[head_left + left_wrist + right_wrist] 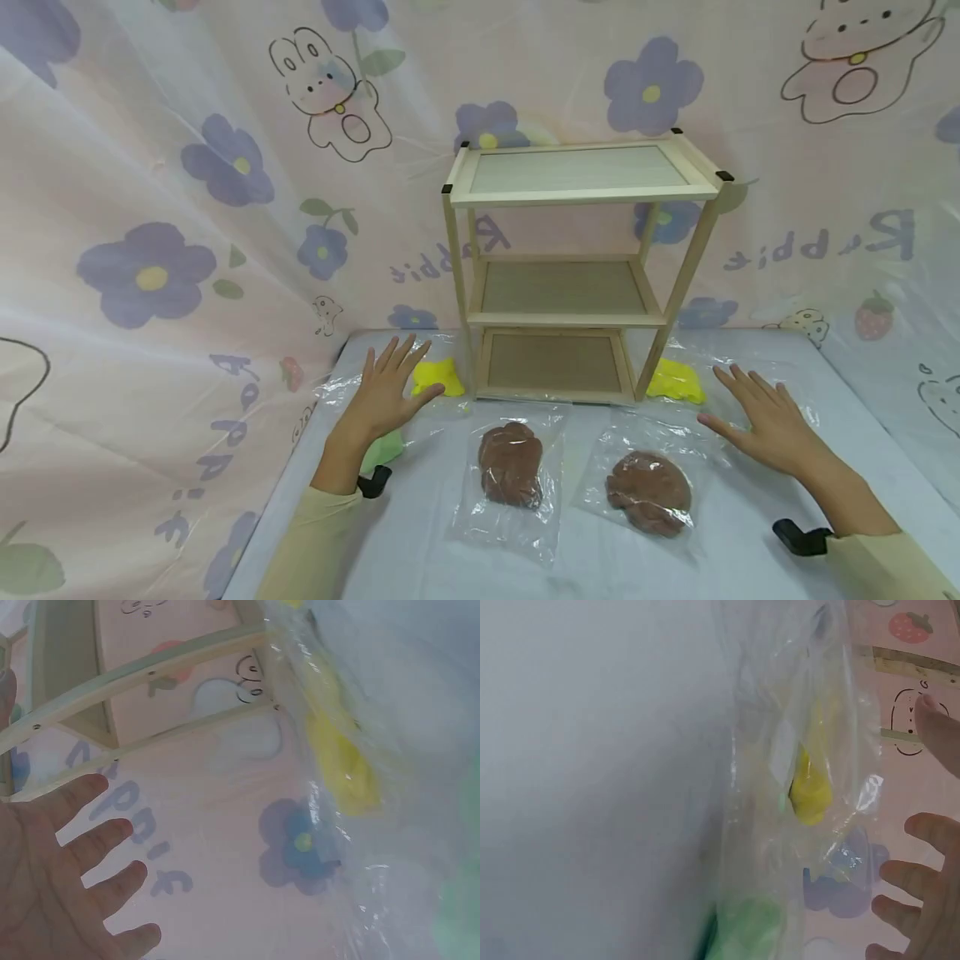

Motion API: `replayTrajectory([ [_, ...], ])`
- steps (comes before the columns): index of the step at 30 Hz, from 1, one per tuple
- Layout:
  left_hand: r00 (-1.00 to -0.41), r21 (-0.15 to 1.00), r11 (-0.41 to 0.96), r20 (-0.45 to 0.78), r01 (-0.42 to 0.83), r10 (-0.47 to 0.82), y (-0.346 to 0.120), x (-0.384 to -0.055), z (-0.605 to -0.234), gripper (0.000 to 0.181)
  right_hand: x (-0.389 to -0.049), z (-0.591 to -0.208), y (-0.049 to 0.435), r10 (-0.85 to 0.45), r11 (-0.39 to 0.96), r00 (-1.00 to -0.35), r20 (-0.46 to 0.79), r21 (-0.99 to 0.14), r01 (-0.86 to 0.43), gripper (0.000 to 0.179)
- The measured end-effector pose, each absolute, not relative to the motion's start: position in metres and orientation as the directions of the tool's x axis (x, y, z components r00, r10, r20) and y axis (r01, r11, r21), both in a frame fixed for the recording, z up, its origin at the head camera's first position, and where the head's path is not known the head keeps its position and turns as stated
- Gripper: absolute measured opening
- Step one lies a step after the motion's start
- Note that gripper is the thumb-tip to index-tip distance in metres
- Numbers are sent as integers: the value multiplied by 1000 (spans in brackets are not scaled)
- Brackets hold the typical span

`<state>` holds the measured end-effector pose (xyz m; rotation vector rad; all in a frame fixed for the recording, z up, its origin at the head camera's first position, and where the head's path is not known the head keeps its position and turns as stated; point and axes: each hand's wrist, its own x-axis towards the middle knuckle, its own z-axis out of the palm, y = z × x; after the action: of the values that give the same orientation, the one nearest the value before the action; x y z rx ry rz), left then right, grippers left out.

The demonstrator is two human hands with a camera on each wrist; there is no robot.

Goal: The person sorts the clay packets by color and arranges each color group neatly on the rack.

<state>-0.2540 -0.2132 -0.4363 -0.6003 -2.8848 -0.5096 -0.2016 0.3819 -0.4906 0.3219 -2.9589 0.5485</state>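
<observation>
My left hand [382, 396] is held with fingers spread, left of a small three-tier wooden shelf [585, 198]. A yellow clay-like lump [438, 377] in clear plastic lies beside its thumb, and a pale green lump [382, 450] shows partly behind the wrist. On the other side, my right hand [768, 429] also has its fingers spread and holds nothing. Another bagged yellow lump [677, 382] is near that hand; a green lump [750, 930] appears below it in the right wrist view. Two bagged brown lumps [511, 464] [649, 493] lie between the hands.
A white-covered table [420, 542] carries everything. Behind and to the sides hangs a pink curtain [285, 208] with rabbits and purple flowers. The shelf stands near the table's back edge, and loose clear plastic bags [787, 375] spread around its feet.
</observation>
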Motion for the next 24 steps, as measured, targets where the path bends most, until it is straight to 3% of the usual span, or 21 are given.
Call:
replayTrajectory([
  [24,-862,424,753,306,503,404,-184,-282,-404,78,-250,-505,384,-177,899,-980,96,-389,-200,93],
])
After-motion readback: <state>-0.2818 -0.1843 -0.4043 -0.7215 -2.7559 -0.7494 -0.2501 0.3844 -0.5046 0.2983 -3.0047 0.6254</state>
